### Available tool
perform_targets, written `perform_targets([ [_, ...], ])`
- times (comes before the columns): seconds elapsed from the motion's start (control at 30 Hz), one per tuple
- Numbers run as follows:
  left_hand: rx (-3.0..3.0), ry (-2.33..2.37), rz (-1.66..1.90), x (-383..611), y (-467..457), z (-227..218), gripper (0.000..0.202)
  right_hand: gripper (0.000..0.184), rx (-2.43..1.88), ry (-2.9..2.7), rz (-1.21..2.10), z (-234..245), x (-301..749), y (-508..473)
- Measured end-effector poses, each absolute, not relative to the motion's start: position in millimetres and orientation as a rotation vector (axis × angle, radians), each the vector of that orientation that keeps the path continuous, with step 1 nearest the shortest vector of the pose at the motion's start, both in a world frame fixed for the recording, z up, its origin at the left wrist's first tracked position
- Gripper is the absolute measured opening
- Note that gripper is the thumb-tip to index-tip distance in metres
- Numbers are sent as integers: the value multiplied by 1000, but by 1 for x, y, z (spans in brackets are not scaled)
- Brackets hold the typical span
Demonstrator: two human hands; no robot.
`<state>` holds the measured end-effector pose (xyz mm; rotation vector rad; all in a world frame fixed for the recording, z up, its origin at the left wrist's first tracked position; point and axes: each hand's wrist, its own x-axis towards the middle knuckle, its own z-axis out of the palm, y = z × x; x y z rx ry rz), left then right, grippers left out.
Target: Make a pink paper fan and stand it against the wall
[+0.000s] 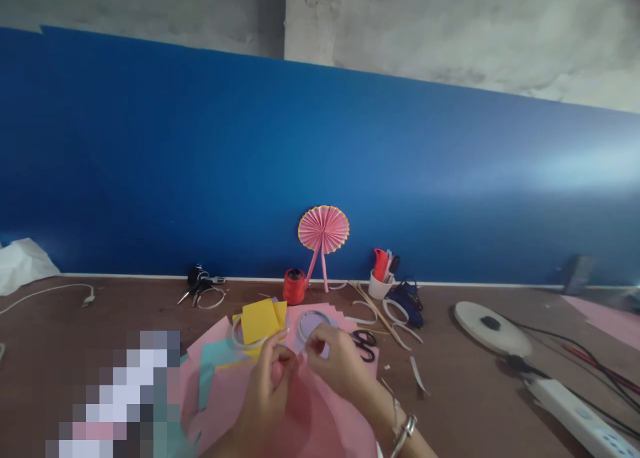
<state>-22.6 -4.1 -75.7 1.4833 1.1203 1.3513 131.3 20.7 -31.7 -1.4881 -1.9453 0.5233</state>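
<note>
My left hand (269, 383) and my right hand (336, 359) are close together over a heap of coloured paper, thumbs and fingers pinched. Between them they grip the upper edge of a pink paper sheet (320, 415), which spreads down toward me. The exact hold at the fingertips is partly hidden. Beyond my left hand lie yellow paper pieces (260, 321) and a roll of tape (239, 338). A second tape roll (314, 316) sits just past my right hand. Black-handled scissors (365, 345) lie right of it, partly covered by the hand.
A pink pleated paper fan (323, 230) leans on the blue panel (200, 158), beside a red thread spool (295, 287). A white cup (381, 285) holds tools. Keys (203, 283) lie left; a round white lid-like device (493, 329) and power strip (583, 415) lie right.
</note>
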Motion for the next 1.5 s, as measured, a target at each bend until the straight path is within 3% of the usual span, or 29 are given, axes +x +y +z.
perform_targets([
  [0.1, 1535, 1145, 1352, -24, 0, -83, 37, 14, -1553, -1814, 534, -36, 152, 35],
  [0.23, 1669, 1204, 1359, -26, 2, -89, 32, 30, -1859, -1805, 356, -35, 188, 48],
  [0.43, 1732, 1395, 1406, -26, 1, -88, 26, 21, -2099, -1749, 281, -28, 220, 49],
  [0.73, 1627, 1044, 1069, -23, -5, -89, 63, 31, -2085, -1969, 350, -34, 209, 43],
  [0.83, 1660, 1023, 947, -24, -6, -93, 71, 23, -2113, -2046, 396, -33, 203, 38],
  [1.13, 2135, 1012, 674, -24, -9, -93, 67, 23, -2120, -2247, 472, -34, 179, 28],
  [1.5, 2312, 896, 598, -24, -13, -91, 82, 22, -2044, -2249, 538, -35, 174, 28],
])
